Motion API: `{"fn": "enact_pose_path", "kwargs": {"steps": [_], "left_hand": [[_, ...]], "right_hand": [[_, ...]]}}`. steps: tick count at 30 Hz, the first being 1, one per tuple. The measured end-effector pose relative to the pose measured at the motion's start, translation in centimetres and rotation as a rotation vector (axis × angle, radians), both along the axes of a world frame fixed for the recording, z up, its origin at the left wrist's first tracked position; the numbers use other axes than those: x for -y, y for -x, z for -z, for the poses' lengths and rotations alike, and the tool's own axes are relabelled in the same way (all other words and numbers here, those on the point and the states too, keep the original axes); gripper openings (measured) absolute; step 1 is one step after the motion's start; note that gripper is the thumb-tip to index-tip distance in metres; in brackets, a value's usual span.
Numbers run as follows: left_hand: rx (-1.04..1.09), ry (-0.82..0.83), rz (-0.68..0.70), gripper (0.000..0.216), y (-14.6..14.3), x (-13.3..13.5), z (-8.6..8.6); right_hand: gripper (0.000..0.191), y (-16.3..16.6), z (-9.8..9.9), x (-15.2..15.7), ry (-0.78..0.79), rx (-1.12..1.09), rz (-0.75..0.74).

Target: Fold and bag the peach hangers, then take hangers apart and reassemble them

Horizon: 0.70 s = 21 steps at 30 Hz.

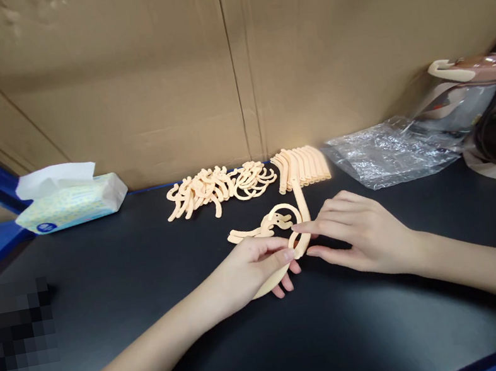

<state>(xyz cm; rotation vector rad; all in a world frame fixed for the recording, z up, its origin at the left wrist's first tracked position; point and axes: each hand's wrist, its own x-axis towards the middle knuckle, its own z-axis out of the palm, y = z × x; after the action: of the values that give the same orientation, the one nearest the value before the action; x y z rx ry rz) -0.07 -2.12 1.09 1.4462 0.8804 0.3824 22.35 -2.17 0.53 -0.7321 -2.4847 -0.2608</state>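
My left hand (pixel 248 272) is closed, thumb and fingers pinching the lower end of a peach-coloured plastic assembly. This has a long curved tube-like arm (pixel 302 205), a hook-like ring (pixel 283 207) and a flat paler part (pixel 270 282) running under my palm. The index finger and thumb of my right hand (pixel 364 232) lie on either side of the curved arm near its bend, the index fingertip touching it. Just beyond my left hand, a few loose peach pieces (pixel 249 234) lie on the black tabletop (pixel 203 366). My fingers hide where the parts meet.
Behind are a heap of curved peach pieces (pixel 201 190), a pile of hook-shaped pieces (pixel 254 179) and a row of curved tubes (pixel 304 164). A tissue pack (pixel 73 200) stands left. A clear plastic bag (pixel 390 151) and a bottle (pixel 462 93) are right. Cardboard (pixel 139 89) closes the back.
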Motion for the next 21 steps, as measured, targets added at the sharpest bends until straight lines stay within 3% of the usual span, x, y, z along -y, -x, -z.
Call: {"fn": "enact_pose_path", "kwargs": {"steps": [21], "left_hand": [[-0.024,-0.001,0.018,0.03,0.12,-0.2,0.4]], "right_hand": [[0.03,0.21,-0.31,0.03,0.112,0.071,-0.038]]}}
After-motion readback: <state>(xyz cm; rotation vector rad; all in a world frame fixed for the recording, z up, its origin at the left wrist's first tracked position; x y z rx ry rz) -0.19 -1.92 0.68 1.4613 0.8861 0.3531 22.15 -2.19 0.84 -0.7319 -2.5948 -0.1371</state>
